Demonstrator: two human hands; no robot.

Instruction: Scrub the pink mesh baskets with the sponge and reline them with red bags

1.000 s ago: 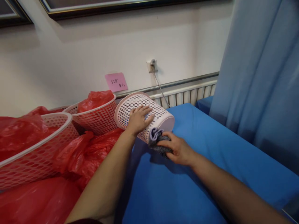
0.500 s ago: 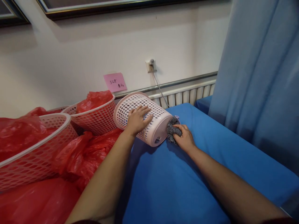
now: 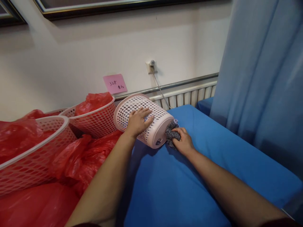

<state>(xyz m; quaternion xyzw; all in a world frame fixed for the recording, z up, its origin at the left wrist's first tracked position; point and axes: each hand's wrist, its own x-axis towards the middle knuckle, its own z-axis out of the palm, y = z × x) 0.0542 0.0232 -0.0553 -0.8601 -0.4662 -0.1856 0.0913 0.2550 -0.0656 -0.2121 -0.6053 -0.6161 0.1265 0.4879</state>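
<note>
A pale pink perforated basket (image 3: 132, 108) lies tipped on its side on the blue sheet (image 3: 189, 176), its solid bottom facing me. My left hand (image 3: 138, 121) rests on its upper wall with the fingers spread flat. My right hand (image 3: 182, 142) is closed on a grey cloth (image 3: 170, 133) and presses it against the basket's bottom at its right edge.
Two more perforated baskets (image 3: 28, 151) (image 3: 99, 121) lined with red plastic bags (image 3: 78, 157) crowd the left side. A wall with a pink note (image 3: 115, 83), a socket and cable (image 3: 151, 66) and a radiator (image 3: 187, 96) is behind. A blue curtain (image 3: 260, 72) hangs at right.
My right hand moved the grey cloth from the basket's lower front edge up and to the right side of its bottom, then slightly back left. The basket turned its bottom towards me.
</note>
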